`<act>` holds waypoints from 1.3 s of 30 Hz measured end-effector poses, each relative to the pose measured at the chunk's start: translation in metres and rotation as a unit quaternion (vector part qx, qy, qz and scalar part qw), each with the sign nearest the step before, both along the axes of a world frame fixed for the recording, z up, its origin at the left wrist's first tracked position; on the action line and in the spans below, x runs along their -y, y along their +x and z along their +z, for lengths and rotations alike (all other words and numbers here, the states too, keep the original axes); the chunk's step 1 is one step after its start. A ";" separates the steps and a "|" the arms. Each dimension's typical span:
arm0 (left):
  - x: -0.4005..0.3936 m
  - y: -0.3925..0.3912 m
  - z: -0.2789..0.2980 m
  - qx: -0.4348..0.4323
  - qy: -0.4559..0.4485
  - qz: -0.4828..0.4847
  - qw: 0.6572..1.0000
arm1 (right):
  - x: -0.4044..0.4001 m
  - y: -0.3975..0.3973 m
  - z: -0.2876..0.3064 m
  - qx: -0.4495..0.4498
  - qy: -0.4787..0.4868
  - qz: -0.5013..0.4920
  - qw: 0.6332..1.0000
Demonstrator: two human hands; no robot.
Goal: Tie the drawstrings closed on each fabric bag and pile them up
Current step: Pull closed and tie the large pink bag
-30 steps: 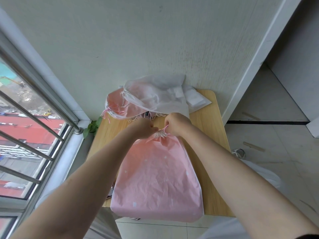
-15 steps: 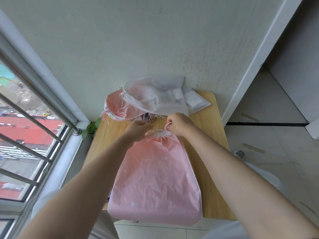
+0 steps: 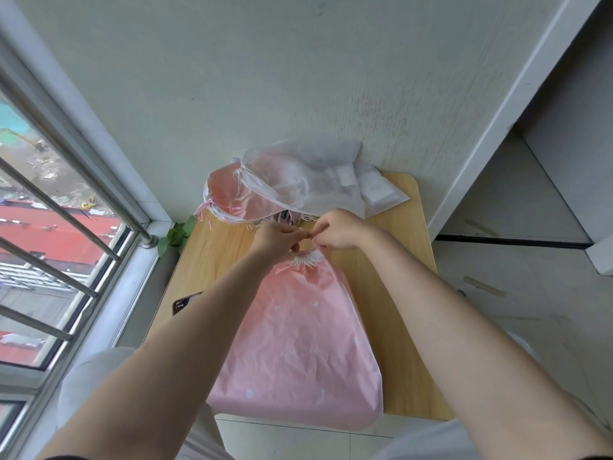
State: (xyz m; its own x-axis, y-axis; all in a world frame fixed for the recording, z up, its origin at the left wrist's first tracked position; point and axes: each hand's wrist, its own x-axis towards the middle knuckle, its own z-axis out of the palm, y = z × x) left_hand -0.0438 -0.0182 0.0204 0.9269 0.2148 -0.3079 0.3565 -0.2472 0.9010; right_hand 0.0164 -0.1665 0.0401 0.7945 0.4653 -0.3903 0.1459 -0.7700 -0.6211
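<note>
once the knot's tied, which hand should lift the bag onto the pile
Left, probably. The pile lies far and slightly left of the bag, nearer the left hand than the right hand; both pinch the drawstring.

no readable text, phone screen perhaps too blurred

Home balcony, barred window [image 3: 66, 227], small table [image 3: 408, 247]

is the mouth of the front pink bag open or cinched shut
Cinched shut: the front pink bag gathers into tight white pleats at its neck, just below where the left hand and right hand pinch the drawstrings.
</note>
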 end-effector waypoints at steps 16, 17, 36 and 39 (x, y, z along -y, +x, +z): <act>-0.005 -0.001 -0.010 -0.050 0.007 -0.071 0.996 | -0.019 0.022 0.035 0.109 0.288 -0.189 0.932; -0.006 -0.001 -0.009 -0.056 -0.014 -0.064 0.996 | -0.017 0.022 0.030 0.134 0.262 -0.197 0.935; -0.010 0.002 -0.014 -0.088 -0.108 -0.018 0.990 | 0.008 -0.006 -0.028 -0.022 0.150 -0.115 0.982; -0.013 0.000 -0.017 -0.075 -0.097 -0.015 0.992 | 0.017 -0.007 -0.033 -0.064 0.175 -0.138 0.973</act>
